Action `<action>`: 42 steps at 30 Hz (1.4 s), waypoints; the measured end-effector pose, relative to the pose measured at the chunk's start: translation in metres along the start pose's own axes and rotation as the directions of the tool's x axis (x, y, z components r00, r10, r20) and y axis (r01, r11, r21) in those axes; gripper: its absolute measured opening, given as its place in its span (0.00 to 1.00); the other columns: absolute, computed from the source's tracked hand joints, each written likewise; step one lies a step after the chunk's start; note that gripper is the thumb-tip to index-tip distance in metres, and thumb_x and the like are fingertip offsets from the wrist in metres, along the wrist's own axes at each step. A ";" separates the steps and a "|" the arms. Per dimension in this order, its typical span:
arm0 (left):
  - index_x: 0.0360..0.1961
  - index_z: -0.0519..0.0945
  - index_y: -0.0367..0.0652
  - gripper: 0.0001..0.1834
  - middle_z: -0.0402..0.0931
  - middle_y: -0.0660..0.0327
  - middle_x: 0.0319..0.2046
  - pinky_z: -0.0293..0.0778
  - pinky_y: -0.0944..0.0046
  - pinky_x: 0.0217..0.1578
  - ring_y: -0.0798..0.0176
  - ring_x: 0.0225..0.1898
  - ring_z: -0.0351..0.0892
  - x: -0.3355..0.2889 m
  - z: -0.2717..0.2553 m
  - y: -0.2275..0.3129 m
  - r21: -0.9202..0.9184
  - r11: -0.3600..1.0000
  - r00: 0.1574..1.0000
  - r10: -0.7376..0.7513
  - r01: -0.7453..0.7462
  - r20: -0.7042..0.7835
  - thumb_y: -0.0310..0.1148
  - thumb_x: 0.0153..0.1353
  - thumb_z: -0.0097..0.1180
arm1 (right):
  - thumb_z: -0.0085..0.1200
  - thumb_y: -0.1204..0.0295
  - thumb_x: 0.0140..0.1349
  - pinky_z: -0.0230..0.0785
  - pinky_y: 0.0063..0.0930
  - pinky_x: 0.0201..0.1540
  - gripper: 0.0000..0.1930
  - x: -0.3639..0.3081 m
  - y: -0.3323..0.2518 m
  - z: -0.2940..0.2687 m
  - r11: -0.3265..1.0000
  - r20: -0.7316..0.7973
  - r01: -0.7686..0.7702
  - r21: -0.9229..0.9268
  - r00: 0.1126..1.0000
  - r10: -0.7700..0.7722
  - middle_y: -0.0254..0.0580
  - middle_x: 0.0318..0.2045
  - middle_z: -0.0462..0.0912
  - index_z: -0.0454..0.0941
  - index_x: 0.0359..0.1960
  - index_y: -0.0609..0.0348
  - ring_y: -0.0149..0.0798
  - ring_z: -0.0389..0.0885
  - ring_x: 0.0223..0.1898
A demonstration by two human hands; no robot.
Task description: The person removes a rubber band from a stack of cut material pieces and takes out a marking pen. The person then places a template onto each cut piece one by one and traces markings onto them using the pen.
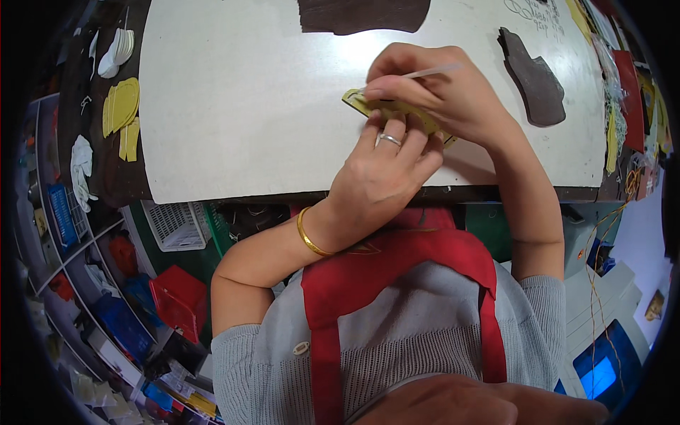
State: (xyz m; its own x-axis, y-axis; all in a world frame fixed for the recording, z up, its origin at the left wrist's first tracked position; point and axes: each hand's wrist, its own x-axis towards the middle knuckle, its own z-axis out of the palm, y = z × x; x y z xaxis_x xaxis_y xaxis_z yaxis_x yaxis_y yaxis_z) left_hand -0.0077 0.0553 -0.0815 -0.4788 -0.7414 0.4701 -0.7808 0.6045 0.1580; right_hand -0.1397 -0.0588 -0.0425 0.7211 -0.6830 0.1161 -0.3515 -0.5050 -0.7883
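A brown sheet (365, 15) lies at the far edge of the desk (227, 120), a brown piece (536, 85) to the right, yellow cutouts (120, 106) far left; white surface stretches between. Near the front edge, the left hand (382, 170) rests on a yellow strip (353, 100), its grip unclear; close by, the right hand (443, 92) pinches a thin stick (433, 71).

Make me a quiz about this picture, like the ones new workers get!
1. Pick one: the piece under the fingers of the left hand is A) red, B) yellow, C) blue.
2. True or false: the left hand holds the thin pale stick.
3. How many dark brown pieces lie on the white board?

Key:
1. B, yellow.
2. False: the right hand holds the thin pale stick.
3. Two: one at the far edge of the picture, one toward the right.
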 end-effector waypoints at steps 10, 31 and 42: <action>0.48 0.83 0.44 0.17 0.77 0.50 0.47 0.79 0.55 0.51 0.48 0.48 0.78 -0.001 -0.003 -0.002 -0.011 1.000 1.000 -0.012 0.012 0.020 0.30 0.55 0.59 | 0.55 0.52 0.69 0.74 0.41 0.31 0.19 -0.005 0.010 -0.018 0.903 0.065 0.043 -0.427 0.998 -0.016 0.44 0.22 0.83 0.79 0.32 0.56 0.51 0.83 0.26; 0.46 0.83 0.41 0.15 0.80 0.51 0.47 0.81 0.53 0.48 0.50 0.46 0.79 0.008 0.000 -0.003 -0.049 0.999 0.997 0.010 -0.007 0.074 0.30 0.56 0.56 | 0.49 0.59 0.70 0.74 0.47 0.39 0.15 -0.070 0.012 -0.022 0.958 -0.489 -0.261 -0.123 0.856 0.170 0.48 0.24 0.81 0.80 0.40 0.58 0.56 0.82 0.30; 0.41 0.78 0.36 0.15 0.73 0.56 0.32 0.78 0.60 0.36 0.57 0.35 0.77 0.042 0.003 -0.048 -0.001 0.995 0.986 0.097 -0.098 -0.135 0.28 0.50 0.59 | 0.59 0.63 0.69 0.75 0.21 0.42 0.13 -0.114 0.044 -0.073 0.885 -0.468 -0.357 0.299 0.754 0.462 0.31 0.35 0.87 0.87 0.45 0.59 0.23 0.82 0.38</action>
State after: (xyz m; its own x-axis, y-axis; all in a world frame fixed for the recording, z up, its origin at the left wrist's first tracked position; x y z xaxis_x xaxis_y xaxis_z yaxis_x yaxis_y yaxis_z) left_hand 0.0088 -0.0056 -0.0718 -0.4937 -0.6332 0.5961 -0.7298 0.6744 0.1119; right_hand -0.2807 -0.0413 -0.0461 0.1023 -0.9947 0.0061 -0.3897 -0.0457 -0.9198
